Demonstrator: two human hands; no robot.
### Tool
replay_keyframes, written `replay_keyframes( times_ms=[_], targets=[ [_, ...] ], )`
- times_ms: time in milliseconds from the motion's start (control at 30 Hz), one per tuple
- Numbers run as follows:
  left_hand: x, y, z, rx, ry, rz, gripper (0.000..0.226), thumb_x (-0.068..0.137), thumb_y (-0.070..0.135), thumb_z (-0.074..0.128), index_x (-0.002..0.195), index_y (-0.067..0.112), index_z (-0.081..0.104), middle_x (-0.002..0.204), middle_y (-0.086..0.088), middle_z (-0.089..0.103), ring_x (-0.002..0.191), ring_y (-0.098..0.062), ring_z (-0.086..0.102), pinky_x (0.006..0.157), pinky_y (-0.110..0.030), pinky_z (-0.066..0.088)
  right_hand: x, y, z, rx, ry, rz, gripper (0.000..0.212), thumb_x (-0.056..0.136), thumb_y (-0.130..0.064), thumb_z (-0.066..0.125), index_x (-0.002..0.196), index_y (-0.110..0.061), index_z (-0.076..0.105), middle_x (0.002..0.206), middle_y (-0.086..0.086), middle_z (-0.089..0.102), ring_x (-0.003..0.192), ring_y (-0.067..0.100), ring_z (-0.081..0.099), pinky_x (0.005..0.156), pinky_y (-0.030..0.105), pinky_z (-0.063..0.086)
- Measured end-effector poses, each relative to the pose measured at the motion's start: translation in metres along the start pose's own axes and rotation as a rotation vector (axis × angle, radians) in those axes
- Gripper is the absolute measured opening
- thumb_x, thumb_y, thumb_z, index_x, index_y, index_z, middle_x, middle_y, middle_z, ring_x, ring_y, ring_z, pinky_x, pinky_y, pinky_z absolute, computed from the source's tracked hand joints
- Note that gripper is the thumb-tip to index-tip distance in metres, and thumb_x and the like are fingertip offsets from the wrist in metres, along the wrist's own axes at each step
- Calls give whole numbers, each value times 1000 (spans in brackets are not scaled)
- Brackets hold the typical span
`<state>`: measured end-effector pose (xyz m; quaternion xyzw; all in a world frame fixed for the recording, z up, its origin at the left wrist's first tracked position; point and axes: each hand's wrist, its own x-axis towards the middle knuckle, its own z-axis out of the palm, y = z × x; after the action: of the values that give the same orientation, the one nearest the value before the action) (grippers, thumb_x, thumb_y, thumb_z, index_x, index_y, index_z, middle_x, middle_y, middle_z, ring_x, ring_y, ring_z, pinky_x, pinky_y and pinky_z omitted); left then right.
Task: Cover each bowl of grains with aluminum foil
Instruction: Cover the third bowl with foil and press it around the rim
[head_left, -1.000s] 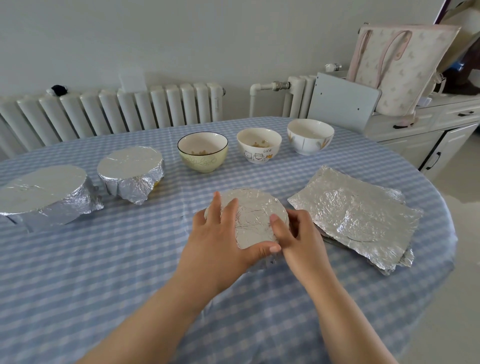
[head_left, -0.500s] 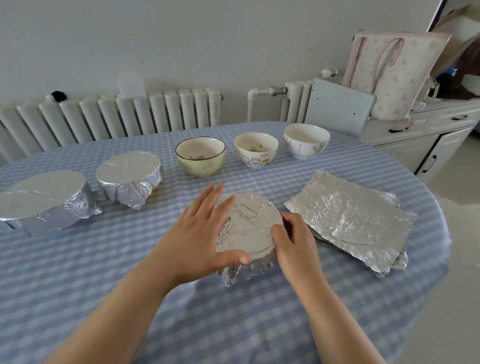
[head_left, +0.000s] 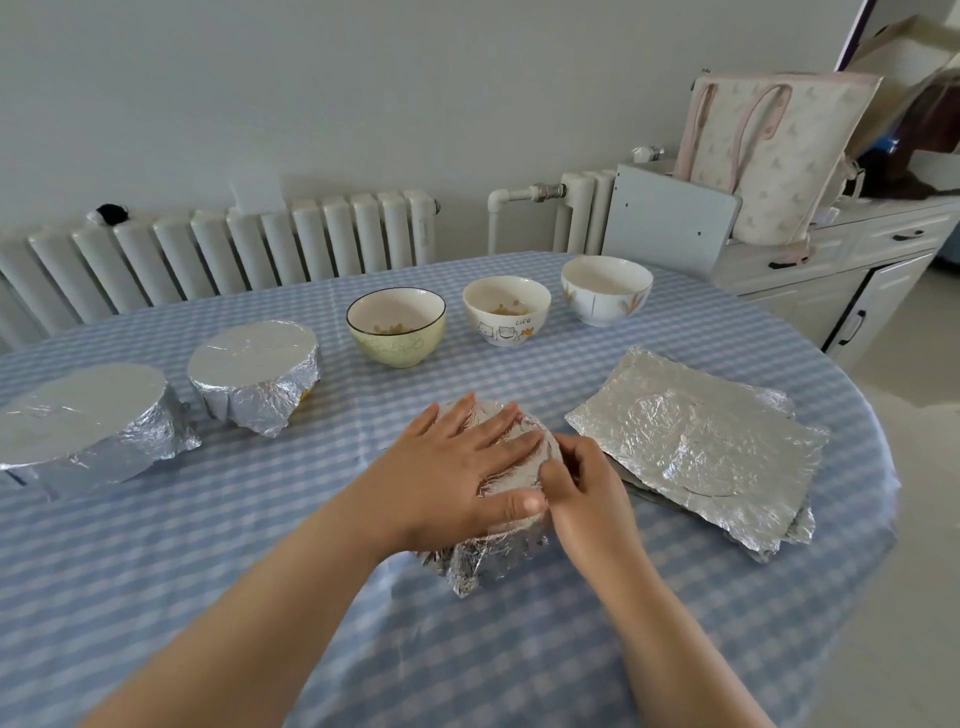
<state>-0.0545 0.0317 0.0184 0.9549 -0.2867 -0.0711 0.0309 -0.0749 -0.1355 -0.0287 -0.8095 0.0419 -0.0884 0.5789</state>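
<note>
The left hand (head_left: 457, 473) presses flat on the foil over the third bowl (head_left: 488, 551) at table centre while the right hand (head_left: 582, 493) pinches its edge; two bowls (head_left: 249, 374) at ten o'clock look covered, three (head_left: 506, 309) at twelve still open, spare foil (head_left: 696, 447) at three.

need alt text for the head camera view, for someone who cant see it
Two hands press foil over a bowl on a blue checked table: left hand flat on top, right hand at its side. Behind stand two foil-covered bowls, three open bowls and a stack of foil sheets.
</note>
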Motion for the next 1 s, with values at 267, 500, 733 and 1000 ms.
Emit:
replay_keyframes(
  times_ms=[267, 500, 733, 1000],
  targets=[
    [-10, -20, 8, -239, 142, -99, 120, 53, 102, 7, 153, 37, 15, 157, 26, -6, 146, -4, -3, 121, -36, 9, 0, 2, 0, -11, -23, -3, 16, 90, -24, 51, 104, -28, 56, 98, -10, 63, 88, 12, 60, 76, 32, 47],
    [-24, -30, 27, -624, 341, -37, 103, 47, 99, 47, 137, 48, 41, 155, 24, 21, 143, -2, 22, 116, -40, 29, 0, 3, 2, 57, -20, 27, 32, 75, -38, 45, 101, -28, 60, 91, -5, 67, 80, 15, 61, 69, 31, 45],
    [-31, -29, 26, -671, 325, 7, 109, 40, 91, 64, 137, 45, 44, 152, 29, 14, 139, 10, 20, 109, -23, 26, -1, 1, 2, 125, -36, -2, 11, 92, -24, 51, 93, -22, 62, 66, -1, 61, 54, 14, 55, 58, 34, 45],
    [-34, -27, 21, -646, 266, -24, 109, 39, 89, 67, 137, 49, 41, 149, 37, 4, 138, 13, 15, 112, -29, 27, -2, 6, 5, 126, -3, -66, 38, 95, -54, 44, 82, -21, 60, 81, 6, 59, 70, 6, 57, 64, 21, 43]
  ],
)
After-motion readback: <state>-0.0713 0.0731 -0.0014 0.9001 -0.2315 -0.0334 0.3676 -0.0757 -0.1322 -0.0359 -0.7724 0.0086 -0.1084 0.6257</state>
